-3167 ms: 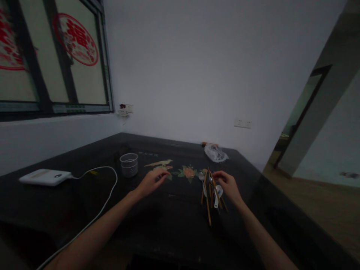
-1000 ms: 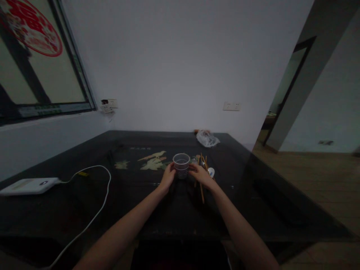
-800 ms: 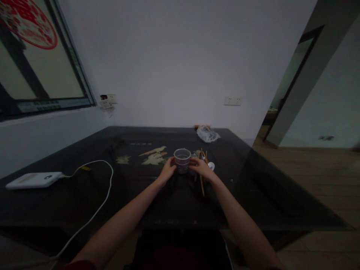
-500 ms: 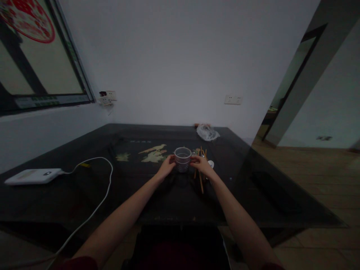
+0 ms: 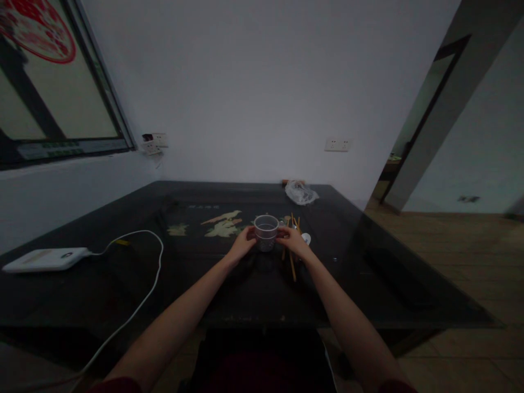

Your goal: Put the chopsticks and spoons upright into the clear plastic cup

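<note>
Holding: the cup [image 5: 266, 236] sits between my two hands, upright and mouth up, in the middle of my head view.
Left hand [image 5: 244, 240]: its grip is narrow, thumb and fingers curved against the cup's left wall.
Right hand [image 5: 292, 240]: its grip is also narrow, with the fingertips on the cup's right wall.
Cup base: I cannot tell whether it touches the counter [image 5: 262, 295].
Chopsticks [image 5: 292, 267]: I see a loose bunch just beside the cup, on its right, partly hidden by my right hand.
Spoon [image 5: 307, 238]: its white end shows just past my right wrist, among the chopsticks.
Bag [image 5: 301, 194]: clear plastic, crumpled at the far edge of the counter, near the wall [image 5: 245, 98].
Power bank [image 5: 43, 260]: white, lying flat well apart on my left; its cable [image 5: 160, 256] loops over the counter and down the near edge.
Print [image 5: 223, 224]: a pale bird and leaves, left of the cup.
Sockets [image 5: 338, 144]: on the wall, right of centre.
Window [image 5: 73, 103]: upper left, bearing a red decal [image 5: 45, 30].
</note>
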`<state>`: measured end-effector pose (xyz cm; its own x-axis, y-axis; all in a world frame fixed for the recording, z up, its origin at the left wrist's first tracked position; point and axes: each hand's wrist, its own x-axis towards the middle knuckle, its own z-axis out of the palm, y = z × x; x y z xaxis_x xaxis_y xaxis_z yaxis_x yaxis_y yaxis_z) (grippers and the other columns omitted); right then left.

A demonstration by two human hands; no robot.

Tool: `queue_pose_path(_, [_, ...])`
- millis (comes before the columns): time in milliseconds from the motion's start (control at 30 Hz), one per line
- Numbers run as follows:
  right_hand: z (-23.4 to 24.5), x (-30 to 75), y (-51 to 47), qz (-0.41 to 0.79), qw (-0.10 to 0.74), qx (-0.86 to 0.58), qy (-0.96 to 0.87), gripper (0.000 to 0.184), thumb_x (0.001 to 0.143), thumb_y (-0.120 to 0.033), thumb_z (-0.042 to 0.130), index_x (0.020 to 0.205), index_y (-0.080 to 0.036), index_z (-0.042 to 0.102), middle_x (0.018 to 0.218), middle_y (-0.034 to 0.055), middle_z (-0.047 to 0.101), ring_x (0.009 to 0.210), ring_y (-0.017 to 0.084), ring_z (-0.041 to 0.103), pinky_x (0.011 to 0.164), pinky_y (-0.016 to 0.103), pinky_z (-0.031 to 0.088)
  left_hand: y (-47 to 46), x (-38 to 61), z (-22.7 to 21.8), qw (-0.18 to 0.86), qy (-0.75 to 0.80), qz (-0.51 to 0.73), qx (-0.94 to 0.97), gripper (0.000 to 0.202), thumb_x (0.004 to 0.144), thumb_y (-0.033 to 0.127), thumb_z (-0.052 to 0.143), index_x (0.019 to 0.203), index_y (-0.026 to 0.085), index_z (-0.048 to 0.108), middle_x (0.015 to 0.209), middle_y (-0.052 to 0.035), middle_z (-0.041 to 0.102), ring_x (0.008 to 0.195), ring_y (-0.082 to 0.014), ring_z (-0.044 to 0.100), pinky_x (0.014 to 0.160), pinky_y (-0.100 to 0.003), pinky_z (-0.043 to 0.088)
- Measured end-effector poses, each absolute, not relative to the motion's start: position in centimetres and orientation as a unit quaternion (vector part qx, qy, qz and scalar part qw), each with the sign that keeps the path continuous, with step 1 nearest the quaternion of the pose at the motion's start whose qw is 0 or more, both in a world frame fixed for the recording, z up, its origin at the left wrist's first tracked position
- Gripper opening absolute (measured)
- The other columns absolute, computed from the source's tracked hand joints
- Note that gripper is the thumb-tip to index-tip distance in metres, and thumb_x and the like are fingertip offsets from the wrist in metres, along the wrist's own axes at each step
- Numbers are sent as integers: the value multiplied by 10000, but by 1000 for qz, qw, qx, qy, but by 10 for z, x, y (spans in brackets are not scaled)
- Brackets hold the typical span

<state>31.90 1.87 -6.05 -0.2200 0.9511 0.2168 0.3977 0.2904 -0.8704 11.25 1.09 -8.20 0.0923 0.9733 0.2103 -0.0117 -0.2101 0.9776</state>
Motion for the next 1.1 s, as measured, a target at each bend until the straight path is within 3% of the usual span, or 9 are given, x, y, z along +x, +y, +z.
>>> queue_pose_path(633, [-62,320,21,336,392,-473,-714,369,687,-70,634,1050,-133,662,909,67,725,851,196,673,774,307,516,13,111,-87,455,419,528,582,469,634,22,568,1087,138,549,1184,-125,608,1072,-219,591,969,-385,437])
queue_pose_path(1100, [-60,319,18,319,384,-488,-716,348,673,-80,640,1013,-143,682,860,54,726,794,188,670,737,298,521,13,111,-83,462,427,519,579,437,612,20,572,1031,143,568,1143,-122,624,1055,-230,597,958,-408,441])
